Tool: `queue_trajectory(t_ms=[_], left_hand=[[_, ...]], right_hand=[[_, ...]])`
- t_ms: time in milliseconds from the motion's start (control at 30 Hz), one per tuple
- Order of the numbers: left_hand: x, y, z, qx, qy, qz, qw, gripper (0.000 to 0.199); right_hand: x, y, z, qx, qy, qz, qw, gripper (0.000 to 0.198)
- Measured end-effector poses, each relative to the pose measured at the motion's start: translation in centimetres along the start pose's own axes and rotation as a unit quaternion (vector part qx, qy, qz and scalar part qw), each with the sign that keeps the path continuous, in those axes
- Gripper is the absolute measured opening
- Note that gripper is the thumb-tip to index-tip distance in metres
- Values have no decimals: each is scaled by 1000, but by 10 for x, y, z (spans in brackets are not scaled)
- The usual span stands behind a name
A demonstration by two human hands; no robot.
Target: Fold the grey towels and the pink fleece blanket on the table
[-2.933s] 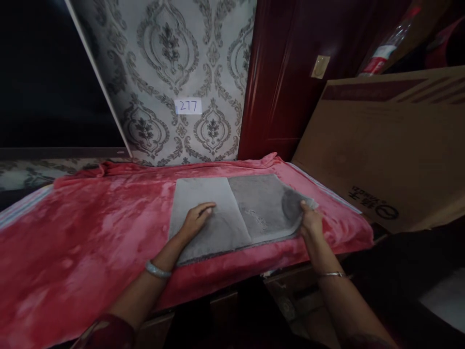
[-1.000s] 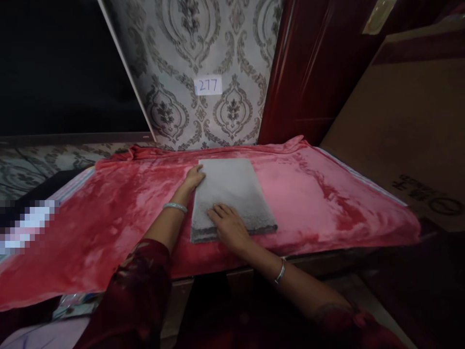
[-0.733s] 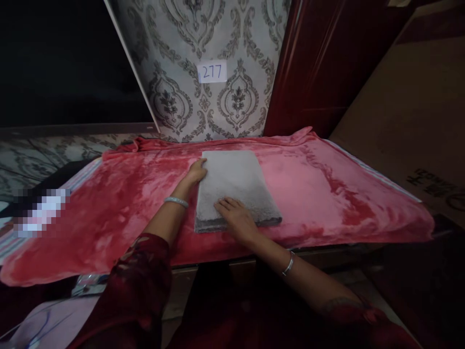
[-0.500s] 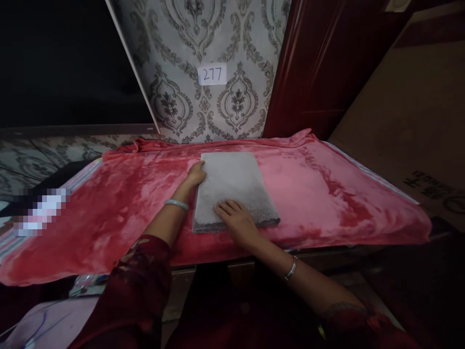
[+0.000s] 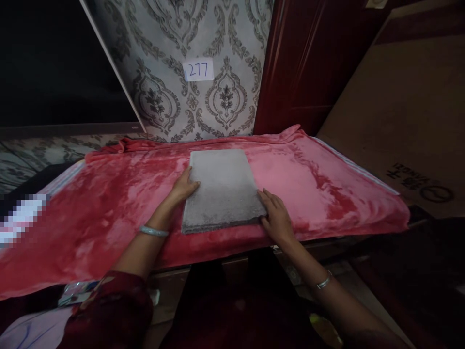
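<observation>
Two hands (image 5: 184, 186) (image 5: 277, 214), loosely spread, touch opposite sides of one folded grey cloth (image 5: 222, 186) on one blanket (image 5: 109, 218).

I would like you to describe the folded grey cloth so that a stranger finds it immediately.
Below the patterned wall spreads a red-pink blanket. Near its middle, between the left hand and the right hand, lies the folded grey cloth. Its four-sided shape and plain grey colour set it apart from the mottled blanket around it.
</observation>
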State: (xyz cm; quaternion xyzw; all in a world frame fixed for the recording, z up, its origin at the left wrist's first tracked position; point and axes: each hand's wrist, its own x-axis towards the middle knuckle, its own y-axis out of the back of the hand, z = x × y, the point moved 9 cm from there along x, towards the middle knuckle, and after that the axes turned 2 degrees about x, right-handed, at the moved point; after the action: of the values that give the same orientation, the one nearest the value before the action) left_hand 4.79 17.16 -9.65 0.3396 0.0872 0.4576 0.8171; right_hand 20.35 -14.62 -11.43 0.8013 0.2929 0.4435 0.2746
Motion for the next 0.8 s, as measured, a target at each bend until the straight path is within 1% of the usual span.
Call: queue_trajectory(t_ms=[100, 200, 300, 400, 500, 567, 633, 700, 733, 800], left_hand=[[-20, -2, 9, 119, 16, -23, 992, 82], [-33, -2, 18, 168, 15, -19, 985, 76], [-38, -4, 19, 185, 15, -17, 983, 74], [-37, -4, 15, 173, 11, -10, 985, 73], [-34, 2, 11, 144, -8, -3, 990, 73], [-32, 9, 12, 146, -18, -6, 989, 72], [-31, 19, 22, 189, -30, 15, 981, 68], [-33, 25, 43, 244, -67, 45, 966, 63], [-36, 22, 57, 266, -97, 51, 958, 61], [-44, 4, 79, 298, -162, 27, 940, 63]], right_hand=[[-3, -3, 11, 50, -7, 18, 999, 84], [-7, -8, 15, 48, -6, 18, 999, 82], [-10, -14, 17, 32, -6, 13, 999, 80], [-10, -17, 22, 44, -7, -9, 999, 80], [-9, -12, 26, 77, 9, -65, 995, 78], [-4, -2, 21, 106, 42, -100, 988, 73], [8, 11, 11, 130, 74, -113, 982, 65], [30, 17, -1, 132, 90, -111, 981, 56], [43, 15, -7, 121, 94, -111, 982, 54], [71, 1, -21, 75, 103, -120, 985, 56]])
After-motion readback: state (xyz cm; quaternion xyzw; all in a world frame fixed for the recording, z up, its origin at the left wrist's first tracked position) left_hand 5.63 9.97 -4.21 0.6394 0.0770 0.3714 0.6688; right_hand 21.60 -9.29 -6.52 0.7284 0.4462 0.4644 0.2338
